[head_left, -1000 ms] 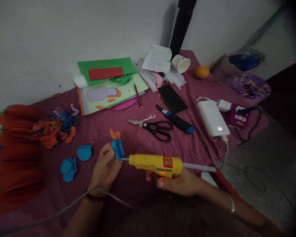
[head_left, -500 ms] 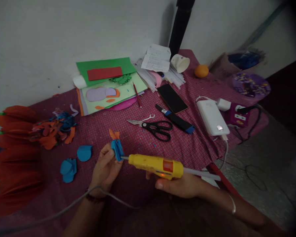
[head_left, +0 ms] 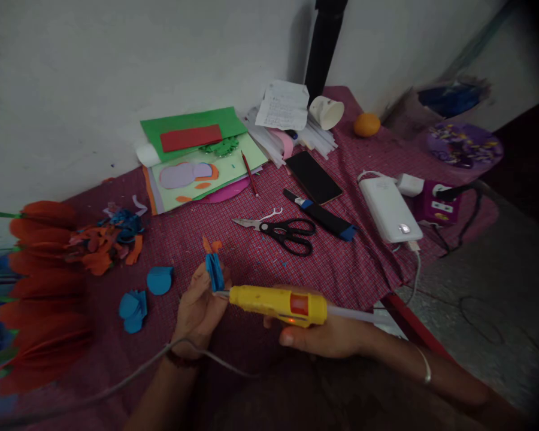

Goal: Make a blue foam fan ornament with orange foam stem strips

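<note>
Between the fingers of my left hand (head_left: 200,308) is a folded blue paper piece (head_left: 214,272), with orange paper (head_left: 212,245) sticking out at its top. My right hand (head_left: 317,338) is wrapped round a yellow hot glue gun (head_left: 263,301), held sideways with a glowing orange light. The gun's metal nozzle (head_left: 223,293) is at the lower edge of the blue paper; whether it touches, I cannot tell. A clear glue stick (head_left: 359,315) juts from the gun's back. Left of my left hand lie a blue paper cut-out (head_left: 160,280) and a small stack of blue cut-outs (head_left: 133,310).
Scissors (head_left: 281,232), a cutter knife (head_left: 323,216) and a phone (head_left: 313,176) lie beyond my hands. Paper scraps (head_left: 105,242) and red paper flowers (head_left: 45,299) are at left. A white power bank (head_left: 390,209) and purple socket box (head_left: 438,202) stand right. A cable crosses my left wrist.
The glue gun's nozzle has shifted slightly down along the edge of the blue paper. The blue paper stands a little more upright. The whole view has shifted slightly.
</note>
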`<move>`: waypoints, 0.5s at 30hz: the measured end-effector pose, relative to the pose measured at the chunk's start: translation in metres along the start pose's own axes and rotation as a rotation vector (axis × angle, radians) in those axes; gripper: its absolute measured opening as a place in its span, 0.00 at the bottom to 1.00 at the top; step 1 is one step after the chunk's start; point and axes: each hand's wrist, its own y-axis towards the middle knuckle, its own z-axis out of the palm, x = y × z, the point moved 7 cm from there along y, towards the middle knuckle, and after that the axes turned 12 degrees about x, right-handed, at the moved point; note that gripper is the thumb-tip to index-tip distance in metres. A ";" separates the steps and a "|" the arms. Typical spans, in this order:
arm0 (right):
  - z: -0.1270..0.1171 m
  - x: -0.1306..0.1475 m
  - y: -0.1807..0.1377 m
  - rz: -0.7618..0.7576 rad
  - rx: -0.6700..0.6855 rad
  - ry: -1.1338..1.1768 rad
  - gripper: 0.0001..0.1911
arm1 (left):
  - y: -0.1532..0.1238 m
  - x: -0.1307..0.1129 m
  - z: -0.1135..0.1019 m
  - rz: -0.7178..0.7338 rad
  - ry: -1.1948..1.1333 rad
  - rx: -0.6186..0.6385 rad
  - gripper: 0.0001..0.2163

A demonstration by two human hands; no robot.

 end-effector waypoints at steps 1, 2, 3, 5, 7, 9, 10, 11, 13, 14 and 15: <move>0.000 0.001 0.000 -0.002 -0.005 0.008 0.20 | 0.000 0.001 -0.003 -0.007 0.007 -0.012 0.05; -0.001 0.001 0.000 -0.001 -0.011 0.017 0.19 | -0.001 0.002 -0.005 -0.011 0.009 -0.017 0.05; -0.001 0.001 0.001 0.004 -0.013 0.026 0.19 | -0.001 0.003 -0.007 -0.012 0.008 -0.016 0.05; -0.001 0.001 0.001 0.023 -0.014 0.054 0.18 | -0.001 0.003 -0.007 -0.013 0.003 -0.003 0.04; 0.000 0.001 0.001 0.027 -0.015 0.071 0.18 | 0.000 0.002 -0.004 -0.012 -0.002 0.019 0.04; -0.001 0.002 0.001 0.010 -0.019 0.071 0.17 | 0.000 0.001 -0.002 0.001 -0.009 0.038 0.05; -0.001 0.003 0.001 -0.001 -0.025 0.071 0.17 | 0.000 0.000 -0.001 0.011 -0.009 0.042 0.05; -0.001 0.003 0.001 -0.008 -0.029 0.072 0.17 | 0.000 0.000 -0.001 0.021 -0.006 0.039 0.05; -0.002 0.003 0.001 -0.004 -0.037 0.074 0.17 | -0.001 -0.001 -0.002 0.040 0.007 0.021 0.05; -0.002 0.003 0.001 -0.003 -0.042 0.070 0.17 | -0.001 -0.001 -0.003 0.053 0.015 0.012 0.05; -0.002 0.003 0.001 -0.002 -0.043 0.066 0.17 | -0.002 -0.002 -0.003 0.070 0.021 0.005 0.05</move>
